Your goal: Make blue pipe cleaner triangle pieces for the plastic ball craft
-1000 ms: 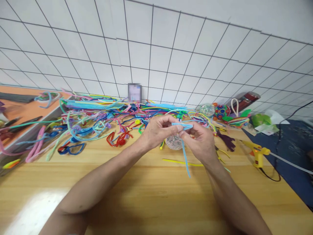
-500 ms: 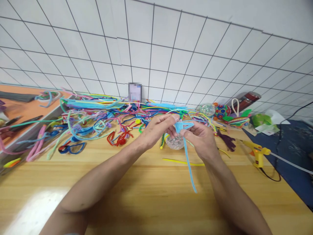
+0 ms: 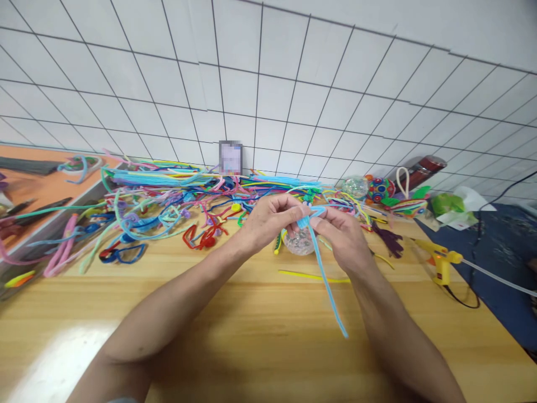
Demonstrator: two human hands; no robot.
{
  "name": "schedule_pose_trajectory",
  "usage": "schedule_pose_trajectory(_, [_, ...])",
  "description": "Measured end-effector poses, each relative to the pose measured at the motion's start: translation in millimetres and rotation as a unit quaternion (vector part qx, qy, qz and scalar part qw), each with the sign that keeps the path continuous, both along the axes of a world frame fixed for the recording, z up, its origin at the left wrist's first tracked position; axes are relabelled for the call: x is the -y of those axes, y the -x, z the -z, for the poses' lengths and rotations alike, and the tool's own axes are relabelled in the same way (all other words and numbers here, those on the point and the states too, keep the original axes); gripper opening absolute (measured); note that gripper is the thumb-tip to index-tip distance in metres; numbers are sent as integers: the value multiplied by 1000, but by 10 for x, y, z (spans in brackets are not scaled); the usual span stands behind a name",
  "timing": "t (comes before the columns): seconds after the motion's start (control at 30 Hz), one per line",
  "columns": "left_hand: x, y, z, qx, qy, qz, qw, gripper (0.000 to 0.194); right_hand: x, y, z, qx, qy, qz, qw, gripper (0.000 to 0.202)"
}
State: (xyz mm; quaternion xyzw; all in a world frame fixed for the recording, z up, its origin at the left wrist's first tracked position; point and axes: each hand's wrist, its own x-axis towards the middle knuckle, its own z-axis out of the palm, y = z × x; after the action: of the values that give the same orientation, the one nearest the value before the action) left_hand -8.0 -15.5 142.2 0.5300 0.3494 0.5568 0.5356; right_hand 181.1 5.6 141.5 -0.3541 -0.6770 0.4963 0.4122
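Observation:
A light blue pipe cleaner [image 3: 323, 268] is bent and folded into a small flat bundle between my hands, its long tail hanging down to the right over the table. My left hand [image 3: 277, 219] pinches the bundle's left side, closed with thumb on top. Closed on the right side is my right hand [image 3: 342, 232], its thumb pressed where the tail leaves the bundle. Fingers hide part of the folds. Beneath the hands sits a clear, glittering round object [image 3: 298, 242]. A yellow pipe cleaner [image 3: 312, 276] lies on the wood just nearer to me.
Colourful pipe cleaners [image 3: 168, 196] are heaped along the wall. A yellow glue gun [image 3: 442, 260] with a cord lies at the right edge, near a dark purple piece [image 3: 388, 240]. A phone-like device [image 3: 230, 158] leans on the tiles. An orange-bottomed tray [image 3: 31, 182] stands at left.
The blue bundle has tipped and is more covered by my fingers. My left thumb has come closer to the right one, and the hanging tail's end has swung slightly right.

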Motion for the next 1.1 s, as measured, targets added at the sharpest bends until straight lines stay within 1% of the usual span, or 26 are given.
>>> schedule_pose_trajectory(0.13, [3, -6, -14, 13, 12, -6, 1000, 43, -28, -39, 41, 6, -17, 3, 1000, 29])
schedule_pose_trajectory(0.4, [18, -24, -9, 7, 15, -1, 1000, 43, 63, 72, -84, -3, -6, -12, 1000, 22])
schedule_pose_trajectory(0.6, [30, -27, -34, 3, 24, -1, 1000, 43, 63, 62, -95, 10, -13, 6, 1000, 25])
schedule_pose_trajectory(0.8, [27, -26, -32, -2, 22, 2, 1000, 42, 73, 62, -116, 11, -12, -4, 1000, 23])
schedule_pose_trajectory(0.9, [16, -27, -21, 0, 24, 3, 1000, 40, 67, 48, -102, 14, -11, -5, 1000, 23])
schedule_pose_trajectory(1.1, [17, -33, -20, 5, 21, 0, 1000, 41, 28, 11, -14, 10, -7, -6, 1000, 27])
